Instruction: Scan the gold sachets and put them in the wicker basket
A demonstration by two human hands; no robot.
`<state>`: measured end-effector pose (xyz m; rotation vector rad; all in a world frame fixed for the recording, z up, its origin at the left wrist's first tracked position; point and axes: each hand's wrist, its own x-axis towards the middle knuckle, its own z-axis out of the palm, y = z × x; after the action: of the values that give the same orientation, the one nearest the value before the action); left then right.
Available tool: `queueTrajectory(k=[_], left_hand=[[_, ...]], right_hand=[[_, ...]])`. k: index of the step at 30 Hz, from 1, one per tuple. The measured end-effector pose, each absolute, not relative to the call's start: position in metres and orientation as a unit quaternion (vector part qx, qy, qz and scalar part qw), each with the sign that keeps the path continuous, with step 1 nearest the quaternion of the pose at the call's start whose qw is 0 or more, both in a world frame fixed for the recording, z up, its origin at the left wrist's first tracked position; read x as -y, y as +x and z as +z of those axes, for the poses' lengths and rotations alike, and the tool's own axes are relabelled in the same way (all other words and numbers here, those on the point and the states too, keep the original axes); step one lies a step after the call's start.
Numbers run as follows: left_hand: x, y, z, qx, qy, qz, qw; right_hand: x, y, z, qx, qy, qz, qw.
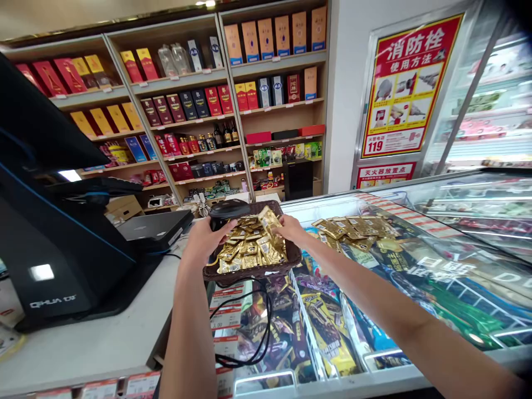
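Pinched in the right hand point(290, 230) over the brown basket point(294, 256), the gold packet point(269, 219) looks light, pliable and slick, probably best held by an edge, while the left hand point(204, 239) wraps the stiff-looking black scanner point(228, 208).

We face a wooden shelf unit point(274, 117), its tiers lined with boxes point(300, 32) and bottles point(227, 134). Above it we see a beige ceiling point(78, 21) with a bright light point(205, 3). Just right of the shelf unit rises a pale wall point(347, 83); farther right hangs a framed red fire-hydrant poster point(409, 83), and well right of the unit glow lit display shelves point(492, 112). Before the shelf unit, toward its left, we have a white counter point(124, 332); toward its right, a glass-topped freezer point(353, 387).
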<state>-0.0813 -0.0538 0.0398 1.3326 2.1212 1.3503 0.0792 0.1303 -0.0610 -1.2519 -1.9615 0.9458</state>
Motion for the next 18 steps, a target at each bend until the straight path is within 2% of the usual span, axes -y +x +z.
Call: queueTrajectory(k=[3,5,9,18], left_hand=[[0.047,-0.078,0.035,-0.728,0.479,0.464,0.158],[0.042,-0.072,0.032,-0.718,0.497,0.454,0.175],[0.033,-0.048,0.032,-0.709,0.526,0.424,0.204],[0.012,-0.016,0.022,-0.749,0.543,0.339,0.172]], right_hand=[[-0.136,0.129,-0.066,0.682,-0.425,0.502,0.318],[-0.141,0.159,-0.068,0.677,-0.384,0.546,0.312],[-0.156,0.196,-0.069,0.676,-0.371,0.556,0.311],[-0.169,0.22,-0.052,0.645,-0.377,0.593,0.3]])
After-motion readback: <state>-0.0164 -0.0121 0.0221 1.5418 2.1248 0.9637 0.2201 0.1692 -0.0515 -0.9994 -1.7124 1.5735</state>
